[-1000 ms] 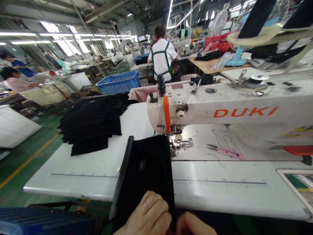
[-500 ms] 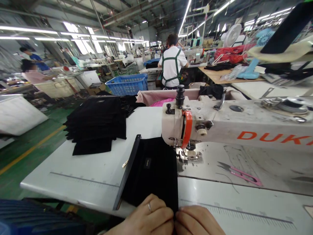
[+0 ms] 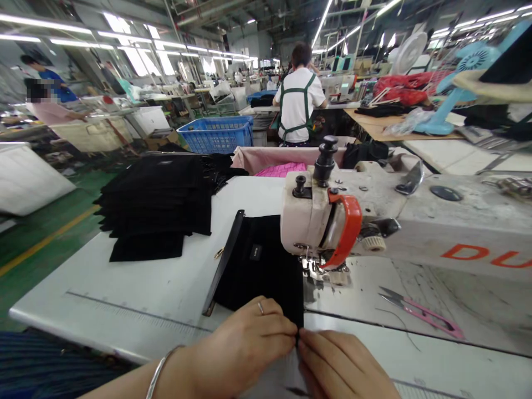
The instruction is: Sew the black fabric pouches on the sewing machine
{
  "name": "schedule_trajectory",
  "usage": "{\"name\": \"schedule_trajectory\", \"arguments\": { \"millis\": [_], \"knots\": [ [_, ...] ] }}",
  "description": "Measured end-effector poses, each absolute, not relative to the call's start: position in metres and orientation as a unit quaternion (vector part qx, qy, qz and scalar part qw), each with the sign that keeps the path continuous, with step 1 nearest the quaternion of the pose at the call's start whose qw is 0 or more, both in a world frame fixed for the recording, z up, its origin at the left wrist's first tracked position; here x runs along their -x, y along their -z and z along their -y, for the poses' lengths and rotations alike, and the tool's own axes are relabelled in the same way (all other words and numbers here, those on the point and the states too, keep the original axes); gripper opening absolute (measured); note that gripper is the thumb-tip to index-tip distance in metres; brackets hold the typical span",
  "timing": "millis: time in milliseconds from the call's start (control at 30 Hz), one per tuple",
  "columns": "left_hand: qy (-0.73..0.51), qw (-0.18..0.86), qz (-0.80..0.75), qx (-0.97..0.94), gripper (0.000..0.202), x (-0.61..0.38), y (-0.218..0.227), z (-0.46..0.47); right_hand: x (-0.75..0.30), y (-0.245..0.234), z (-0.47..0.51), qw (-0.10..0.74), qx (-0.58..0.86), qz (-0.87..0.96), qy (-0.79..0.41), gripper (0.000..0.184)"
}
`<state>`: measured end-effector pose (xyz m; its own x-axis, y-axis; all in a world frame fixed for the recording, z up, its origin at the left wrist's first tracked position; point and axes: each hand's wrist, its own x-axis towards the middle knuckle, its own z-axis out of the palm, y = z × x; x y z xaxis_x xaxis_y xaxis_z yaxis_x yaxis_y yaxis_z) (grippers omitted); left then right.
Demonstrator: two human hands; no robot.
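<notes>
A black fabric panel (image 3: 266,277) with a small label (image 3: 256,252) lies on the machine table, its right edge beside the presser foot (image 3: 320,270) of the sewing machine (image 3: 316,216). Along its left side runs a dark strip (image 3: 226,257) with a metal zipper pull (image 3: 219,253) sticking out. My left hand (image 3: 249,343), wearing a ring and a bracelet, pinches the panel's near right corner. Fingertip to fingertip with it, my right hand (image 3: 341,363) grips the same corner from the right. The fingertips hide the very edge of the cloth.
Pink thread snips (image 3: 432,316) lie on the machine bed at right, by a loose thread. At left is a stack of black fabric pieces (image 3: 158,194). Behind the table are a pink-lined bin (image 3: 249,160) and a blue crate (image 3: 216,136). A co-worker (image 3: 297,100) sits ahead, facing away.
Both hands and the black panel have shifted slightly up and forward across the table. The panel's corner stays pinched between the hands. The camera view has also moved a little.
</notes>
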<state>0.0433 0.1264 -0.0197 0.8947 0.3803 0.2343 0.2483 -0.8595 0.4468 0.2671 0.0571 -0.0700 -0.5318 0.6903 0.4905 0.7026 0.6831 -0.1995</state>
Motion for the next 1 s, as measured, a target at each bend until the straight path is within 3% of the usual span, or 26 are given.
{"name": "schedule_trajectory", "arguments": {
  "millis": [267,500,1000],
  "knots": [
    [-0.169,0.178,-0.161,-0.956,0.020,-0.050,0.022,-0.159,-0.266,0.053,-0.086,0.298,0.413,0.861,0.000,0.027],
    [-0.171,0.154,-0.168,-0.959,0.024,-0.054,0.033,-0.185,-0.267,0.046,-0.106,0.221,0.454,0.863,-0.007,0.029],
    [-0.207,0.115,-0.211,-0.949,0.027,-0.070,0.034,-0.232,-0.271,0.056,-0.129,0.171,0.530,0.830,0.013,0.033]
  ]
}}
